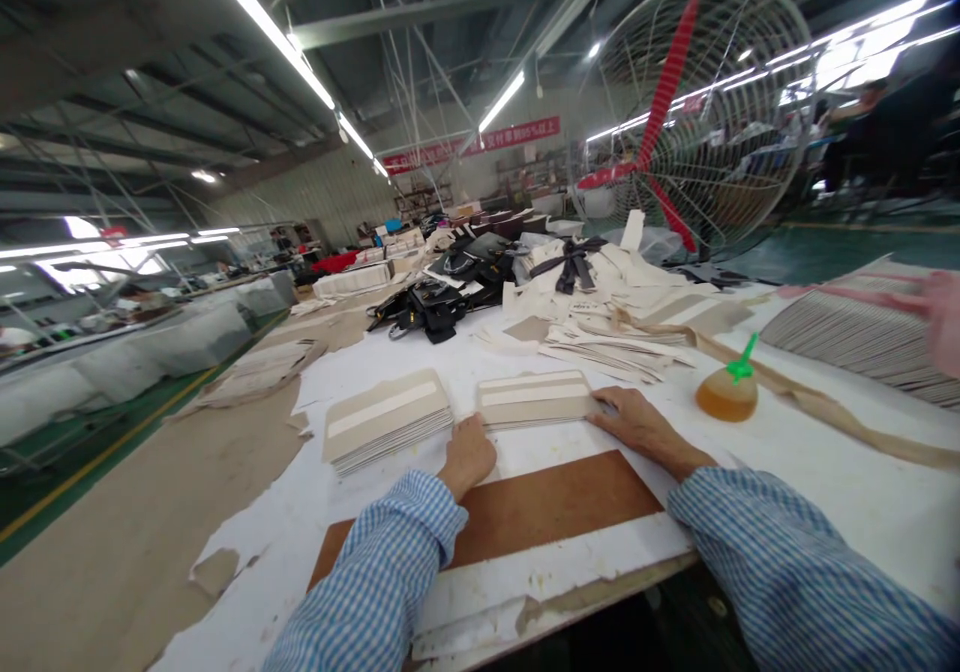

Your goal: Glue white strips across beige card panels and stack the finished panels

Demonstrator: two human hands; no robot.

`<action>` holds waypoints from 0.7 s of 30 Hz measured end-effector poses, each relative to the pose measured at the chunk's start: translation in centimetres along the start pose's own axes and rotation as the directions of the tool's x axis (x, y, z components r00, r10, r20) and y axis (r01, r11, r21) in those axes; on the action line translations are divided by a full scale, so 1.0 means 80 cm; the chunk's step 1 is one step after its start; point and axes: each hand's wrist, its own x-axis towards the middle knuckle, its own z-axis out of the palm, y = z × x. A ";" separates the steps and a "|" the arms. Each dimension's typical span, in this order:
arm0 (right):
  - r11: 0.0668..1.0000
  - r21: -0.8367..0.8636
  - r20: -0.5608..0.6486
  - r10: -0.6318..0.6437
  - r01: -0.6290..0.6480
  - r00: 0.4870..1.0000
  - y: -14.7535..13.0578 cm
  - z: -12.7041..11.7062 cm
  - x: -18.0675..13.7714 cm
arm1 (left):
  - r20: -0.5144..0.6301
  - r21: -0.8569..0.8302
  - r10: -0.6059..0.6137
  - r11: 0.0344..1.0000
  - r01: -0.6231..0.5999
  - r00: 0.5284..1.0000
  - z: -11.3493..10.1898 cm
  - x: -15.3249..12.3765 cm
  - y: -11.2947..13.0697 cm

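A small stack of flat beige panels [534,412], each with a pale strip along it, lies on the white table covering between my hands. My left hand [470,452] is curled at its left near corner, fingertips against the edge. At the opposite end my right hand [637,422] grips the stack's edge; something small and greyish shows by its fingers, too unclear to name. A taller, slightly fanned stack of similar panels [388,417] sits just left of my left hand. Below both hands lies a brown rectangular board [555,507], partly covered by my left sleeve.
To the right stands a squeeze bottle [727,397] with amber liquid and a green nozzle. Behind are loose pale pieces [600,342] and a heap of black straps [450,287]. A large fan [690,112] rises beyond. Fanned sheets [870,332] lie far right, beige material [135,542] left.
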 end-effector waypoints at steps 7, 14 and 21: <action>1.000 0.013 -0.016 -0.014 0.014 1.000 0.007 0.005 0.002 | 0.028 0.005 0.034 0.999 -0.034 0.999 -0.008 -0.015 0.000; 1.000 0.000 -0.058 -0.026 0.026 0.998 0.006 0.012 -0.001 | -0.008 0.059 0.074 0.996 -0.073 0.997 -0.011 -0.026 0.006; 0.999 -0.026 -0.119 -0.037 0.034 0.992 0.005 0.018 0.000 | -0.067 0.117 0.062 0.992 -0.054 0.996 -0.013 -0.020 0.018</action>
